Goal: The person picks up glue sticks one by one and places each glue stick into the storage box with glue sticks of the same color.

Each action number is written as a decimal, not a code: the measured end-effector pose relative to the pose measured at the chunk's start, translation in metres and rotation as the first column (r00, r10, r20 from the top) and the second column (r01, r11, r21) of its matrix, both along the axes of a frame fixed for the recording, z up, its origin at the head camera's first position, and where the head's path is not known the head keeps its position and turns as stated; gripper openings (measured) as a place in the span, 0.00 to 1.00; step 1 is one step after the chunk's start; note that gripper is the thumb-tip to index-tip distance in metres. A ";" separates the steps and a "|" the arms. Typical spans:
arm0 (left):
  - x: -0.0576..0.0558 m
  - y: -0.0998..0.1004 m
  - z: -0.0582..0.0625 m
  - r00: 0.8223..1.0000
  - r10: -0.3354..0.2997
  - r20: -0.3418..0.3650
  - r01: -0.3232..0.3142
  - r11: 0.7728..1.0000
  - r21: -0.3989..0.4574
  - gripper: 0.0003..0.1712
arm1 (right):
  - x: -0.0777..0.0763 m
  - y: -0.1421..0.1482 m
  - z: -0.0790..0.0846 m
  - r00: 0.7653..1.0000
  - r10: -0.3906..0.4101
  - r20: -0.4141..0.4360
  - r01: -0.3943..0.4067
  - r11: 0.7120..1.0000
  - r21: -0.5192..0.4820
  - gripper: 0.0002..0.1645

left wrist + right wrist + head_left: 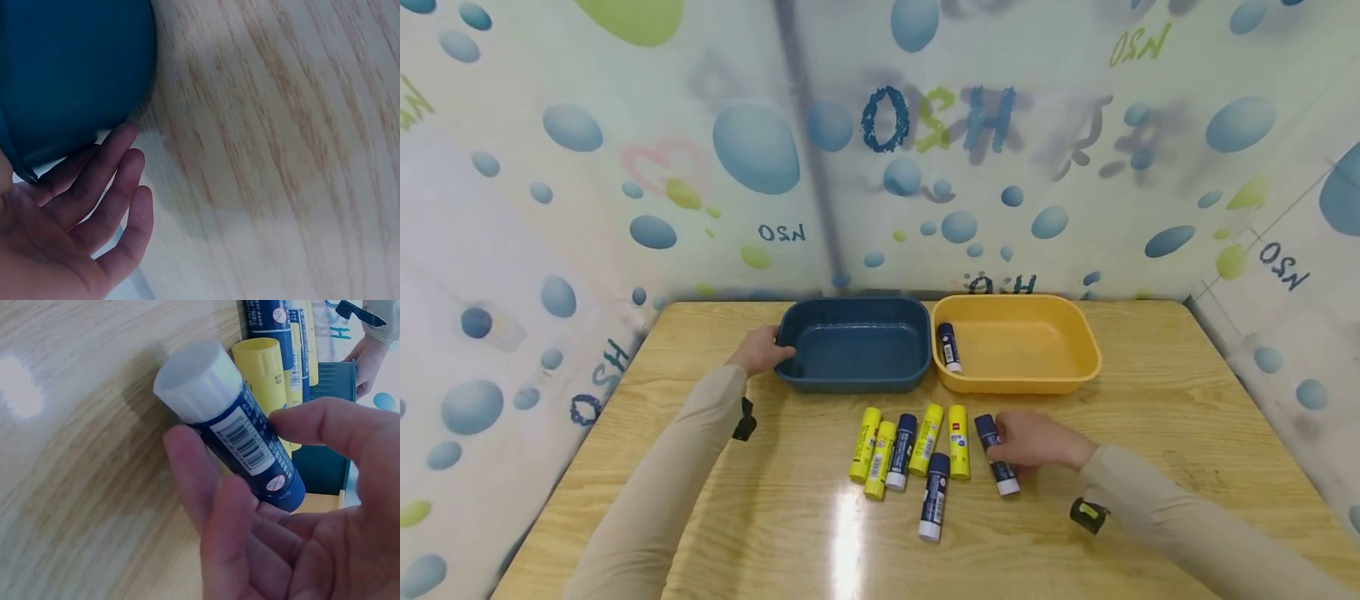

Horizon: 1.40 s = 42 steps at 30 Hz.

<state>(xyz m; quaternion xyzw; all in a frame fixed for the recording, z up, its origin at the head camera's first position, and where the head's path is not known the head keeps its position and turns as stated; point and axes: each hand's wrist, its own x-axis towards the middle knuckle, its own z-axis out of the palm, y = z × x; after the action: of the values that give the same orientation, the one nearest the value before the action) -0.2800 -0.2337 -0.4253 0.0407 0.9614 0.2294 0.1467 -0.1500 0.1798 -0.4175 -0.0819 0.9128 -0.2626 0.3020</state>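
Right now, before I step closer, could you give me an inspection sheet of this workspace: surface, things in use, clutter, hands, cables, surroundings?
Surface: wooden table, with a bright glare patch.
Things in use: blue bin beside a yellow-orange bin with one navy glue stick inside; on the near side, four yellow glue sticks and two loose navy sticks.
Clutter: nothing seen.
Left hand: holds the blue bin by its left end.
Right hand: pinches another navy stick.
Cables: nothing seen.
Surroundings: spotted, lettered backdrop behind and at both sides.
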 end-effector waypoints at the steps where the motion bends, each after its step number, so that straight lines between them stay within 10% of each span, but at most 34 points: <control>1: 0.000 0.000 0.001 1.000 0.002 -0.003 -0.002 1.000 0.000 0.32 | -0.001 0.000 0.001 1.000 0.000 -0.005 0.000 1.000 -0.004 0.12; 25: 0.002 0.002 0.001 0.999 0.033 0.020 -0.033 0.999 0.008 0.35 | -0.015 0.007 0.030 0.993 0.051 -0.109 -0.063 0.992 -0.113 0.11; 42: 0.001 0.001 -0.006 0.998 0.059 0.027 -0.060 0.997 0.042 0.34 | -0.035 0.011 0.053 0.984 0.076 -0.163 -0.067 0.996 0.062 0.13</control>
<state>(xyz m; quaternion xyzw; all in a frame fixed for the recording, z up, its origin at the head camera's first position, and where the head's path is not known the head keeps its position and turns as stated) -0.2786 -0.2332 -0.4310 0.0121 0.9550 0.2549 0.1513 -0.1850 0.1913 -0.3640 -0.1276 0.9382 -0.2179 0.2367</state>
